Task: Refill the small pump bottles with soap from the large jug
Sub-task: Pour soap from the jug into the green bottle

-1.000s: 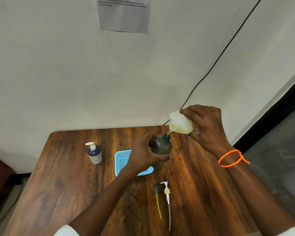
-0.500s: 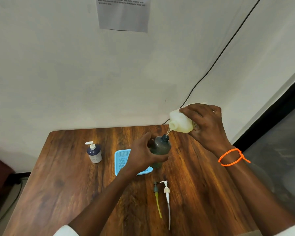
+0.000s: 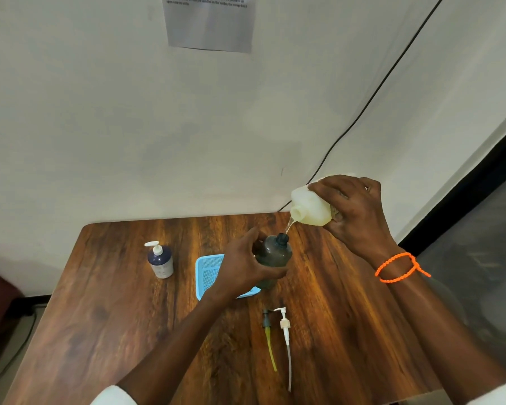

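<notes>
Soap from the tipped pale plastic jug (image 3: 310, 209), gripped by the right hand (image 3: 354, 211), keeps running thinly into the open neck of the dark grey bottle (image 3: 273, 257), held mid-table by the left hand (image 3: 243, 270), its position unchanged, so filling continues.

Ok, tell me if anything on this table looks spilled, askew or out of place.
Nothing looks spilled. The two pump heads lying loose on the table simply belong to opened bottles. The right hand tilts the jug, its thin stream meeting the neck of the dark bottle gripped by the left hand.
</notes>
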